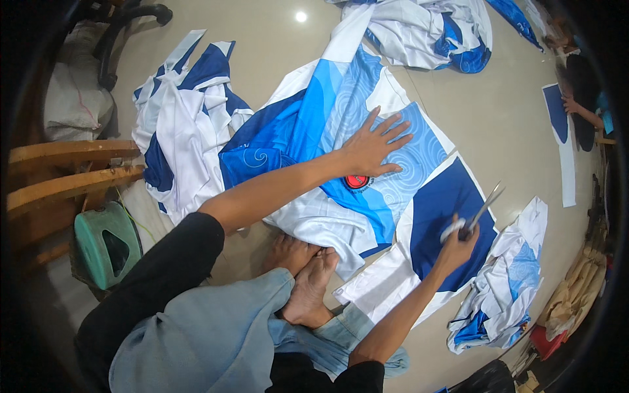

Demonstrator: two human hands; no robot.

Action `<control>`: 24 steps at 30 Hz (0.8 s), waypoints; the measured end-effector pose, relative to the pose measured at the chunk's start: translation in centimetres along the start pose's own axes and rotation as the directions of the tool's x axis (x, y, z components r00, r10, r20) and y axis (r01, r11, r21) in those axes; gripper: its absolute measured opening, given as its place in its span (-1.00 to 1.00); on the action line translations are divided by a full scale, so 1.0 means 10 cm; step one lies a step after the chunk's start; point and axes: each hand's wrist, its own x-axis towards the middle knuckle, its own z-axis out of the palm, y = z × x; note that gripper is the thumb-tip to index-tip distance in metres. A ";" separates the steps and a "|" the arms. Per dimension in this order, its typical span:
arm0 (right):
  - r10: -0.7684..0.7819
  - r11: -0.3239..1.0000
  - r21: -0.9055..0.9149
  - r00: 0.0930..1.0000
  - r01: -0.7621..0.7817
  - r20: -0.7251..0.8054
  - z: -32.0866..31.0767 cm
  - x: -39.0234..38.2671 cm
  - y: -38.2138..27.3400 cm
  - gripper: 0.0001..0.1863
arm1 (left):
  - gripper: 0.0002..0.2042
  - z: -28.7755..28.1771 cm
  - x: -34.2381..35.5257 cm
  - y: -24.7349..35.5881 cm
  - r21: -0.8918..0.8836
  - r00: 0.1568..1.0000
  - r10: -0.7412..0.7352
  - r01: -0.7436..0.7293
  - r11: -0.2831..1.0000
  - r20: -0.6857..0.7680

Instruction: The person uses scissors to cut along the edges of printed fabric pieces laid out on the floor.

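My left hand (375, 145) lies flat with fingers spread on a light blue fabric piece (426, 152) with swirl patterns and a round red emblem. In my right hand (455, 249) is a pair of scissors (486, 208), blades pointing up and away, above a dark blue fabric panel (438, 213) with white edges. Whether the blades touch the cloth I cannot tell. The panel lies beside the swirl-patterned piece on the floor. White cloth (327, 219) bunches close to my bare feet.
Crumpled white and blue fabric heaps lie at left (187, 134), far (426, 33) and right (508, 295). A green plastic stool (98, 245) and wooden slats (72, 187) stand at left. At far right, another person's hand (573, 106) touches a blue-and-white strip (558, 121).
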 end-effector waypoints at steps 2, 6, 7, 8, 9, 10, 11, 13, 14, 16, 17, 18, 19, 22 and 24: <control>-0.119 0.955 -0.285 0.987 0.085 -0.105 -0.37 -0.22 0.40 -0.38 | -0.20 0.00 0.04 0.15 -0.028 0.999 0.041 -0.041 0.999 0.002; -0.071 0.973 -0.230 0.980 0.027 -0.184 -0.88 -1.01 0.92 -0.39 | -0.01 0.02 0.01 1.04 -0.278 0.964 0.262 -0.243 0.929 0.034; -0.032 0.975 -0.220 0.979 -0.013 -0.200 -0.95 -1.23 1.00 -0.40 | 0.06 0.06 -0.04 1.31 -0.343 0.953 0.300 -0.267 0.901 0.046; 0.012 0.975 -0.215 0.974 -0.062 -0.225 -1.01 -1.48 1.06 -0.40 | 0.13 0.15 -0.10 1.58 -0.413 0.936 0.348 -0.297 0.861 0.052; 0.052 0.987 -0.140 0.974 -0.085 -0.221 -1.07 -1.70 1.09 -0.42 | 0.17 0.27 -0.19 1.84 -0.415 0.892 0.422 -0.326 0.850 0.164; 0.095 0.992 -0.061 0.971 -0.110 -0.218 -1.11 -1.90 1.11 -0.43 | 0.22 0.39 -0.29 2.06 -0.419 0.828 0.491 -0.357 0.835 0.273; 0.126 0.991 -0.005 0.962 -0.131 -0.244 -1.14 -2.05 1.13 -0.43 | 0.14 0.47 -0.39 2.19 -0.431 0.758 0.598 -0.463 0.774 0.260; 0.159 0.983 0.132 0.957 -0.130 -0.241 -1.12 -2.18 1.12 -0.43 | -0.08 0.82 -0.75 2.38 -0.434 0.700 0.703 -0.597 0.674 0.128; 0.106 0.990 0.113 0.964 -0.080 -0.245 -1.06 -2.13 1.11 -0.43 | -0.21 1.05 -0.91 2.33 -0.413 0.713 0.701 -0.633 0.654 0.016; 0.078 0.997 0.045 0.927 -0.066 -0.366 -1.27 -2.16 1.32 -0.43 | -0.47 0.74 -0.81 2.43 -0.718 0.549 0.807 -0.469 0.515 0.220; 0.126 0.980 0.187 0.924 -0.061 -0.361 -1.26 -2.13 1.35 -0.41 | -0.53 0.69 -0.86 2.36 -0.845 0.694 0.635 -0.072 0.531 0.340; 0.205 0.953 0.290 0.886 -0.084 -0.416 -1.47 -2.13 1.46 -0.39 | -0.53 0.21 -0.69 2.44 -0.853 0.643 0.561 0.395 0.340 0.521; 0.231 0.945 0.306 0.893 -0.113 -0.386 -1.50 -2.09 1.36 -0.38 | -0.56 -0.03 -0.70 2.40 -0.806 0.731 0.461 0.590 -0.056 0.503; 0.316 0.910 0.364 0.901 -0.199 -0.298 -1.58 -2.02 0.91 -0.36 | -0.58 -0.95 -0.75 1.73 -0.648 0.756 0.002 0.562 -0.513 0.655; 0.366 0.877 0.411 0.900 -0.249 -0.237 -1.52 -1.97 0.70 -0.34 | -0.53 -1.54 -1.12 1.06 -0.787 0.735 -0.347 0.402 -0.468 0.582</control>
